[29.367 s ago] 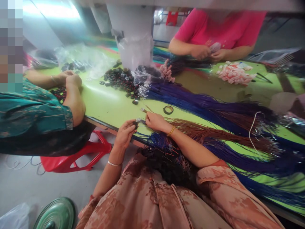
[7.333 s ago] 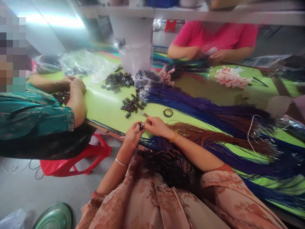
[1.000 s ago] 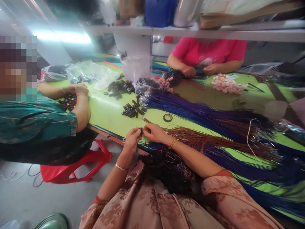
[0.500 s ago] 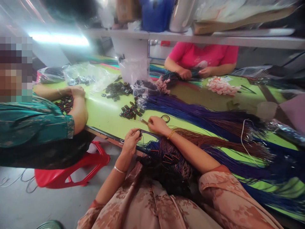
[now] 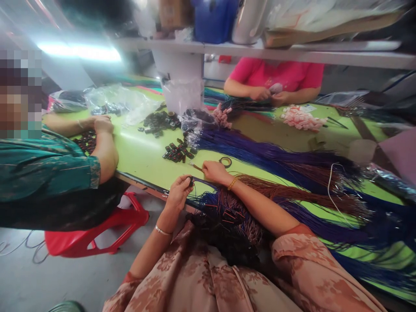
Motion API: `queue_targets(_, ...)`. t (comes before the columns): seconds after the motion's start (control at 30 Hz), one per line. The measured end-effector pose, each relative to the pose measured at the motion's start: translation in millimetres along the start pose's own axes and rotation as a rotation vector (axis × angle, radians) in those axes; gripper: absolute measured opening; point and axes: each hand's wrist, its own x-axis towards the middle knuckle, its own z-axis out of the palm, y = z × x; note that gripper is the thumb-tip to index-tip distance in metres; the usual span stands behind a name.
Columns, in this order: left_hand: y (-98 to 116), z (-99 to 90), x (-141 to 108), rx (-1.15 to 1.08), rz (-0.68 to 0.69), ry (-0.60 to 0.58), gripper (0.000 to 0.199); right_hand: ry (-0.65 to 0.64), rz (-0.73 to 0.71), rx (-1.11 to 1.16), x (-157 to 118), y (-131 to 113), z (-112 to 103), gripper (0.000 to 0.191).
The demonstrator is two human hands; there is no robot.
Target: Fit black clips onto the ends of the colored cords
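My left hand [image 5: 178, 194] pinches a small black connector housing [image 5: 190, 181] at the table's near edge, with thin dark wires running from it to the right. To its upper right, my right hand [image 5: 217, 173] is closed around the end of a bundle of brown wires; their tips [image 5: 196, 167] poke out past the fingers. Just beyond both hands lies a small pile of black housings [image 5: 178, 151]. A roll of tape [image 5: 225, 162] rests beside my right hand. Below my right forearm, a tangle of wires with black pieces [image 5: 229, 214] hangs over my lap.
Long blue and purple wires [image 5: 260, 149] and brown wires [image 5: 292, 190] stretch across the green table [image 5: 139, 151]. Pink pieces [image 5: 303, 118] lie opposite, near a co-worker in a pink shirt [image 5: 276, 73]. Another co-worker in a green sleeve [image 5: 61, 160] sits left on a red stool [image 5: 81, 236].
My right hand has shifted very slightly down and right along the brown wires; my left hand keeps its grip. The co-worker opposite has brought their hands closer together.
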Motion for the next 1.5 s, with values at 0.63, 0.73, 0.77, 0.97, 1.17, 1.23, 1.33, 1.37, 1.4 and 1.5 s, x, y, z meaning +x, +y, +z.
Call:
queue_targets(0.63,-1.2,4.9,-1.5,-0.03,0.004,0.011,0.026,0.113,-0.02,-0.011,6.2,-15.9,-16.1,0.018)
queue_targets(0.73,-2.6,5.3,-1.2,-0.037,-0.001,0.011,0.027,0.136,-0.058,0.167,7.6,-12.5,-16.5,0.016)
queue_targets(0.77,-3.0,5.7,-1.1,-0.043,0.0,0.01,0.028,0.159,-0.09,0.237,8.4,-13.3,-16.7,0.015)
queue_targets(0.97,-3.4,8.6,-2.1,-0.082,-0.009,-0.006,0.027,0.271,-0.247,0.628,7.1,-28.6,-17.9,0.01)
queue_targets(1.17,-4.1,9.1,-1.6,-0.131,0.007,-0.068,0.021,0.218,-0.249,0.632,-15.6,-28.3,-14.0,0.011)
queue_targets(1.23,-4.0,8.7,-0.1,-0.146,-0.02,-0.087,0.02,0.18,-0.26,0.589,-23.4,-25.5,-11.6,0.011)
queue_targets(1.33,-3.3,8.2,1.8,-0.172,-0.058,-0.103,0.017,0.148,-0.273,0.535,-31.6,-22.0,-8.7,0.012)
queue_targets(1.37,-3.0,8.1,2.1,-0.179,-0.063,-0.102,0.016,0.14,-0.268,0.519,-33.3,-21.3,-8.1,0.012)
queue_targets(1.4,-2.7,8.1,2.3,-0.182,-0.065,-0.101,0.016,0.13,-0.262,0.505,-34.4,-20.8,-7.7,0.013)
queue_targets(1.5,-2.2,8.2,2.1,-0.174,-0.061,-0.098,0.017,0.108,-0.244,0.475,-36.1,-20.9,-7.1,0.015)
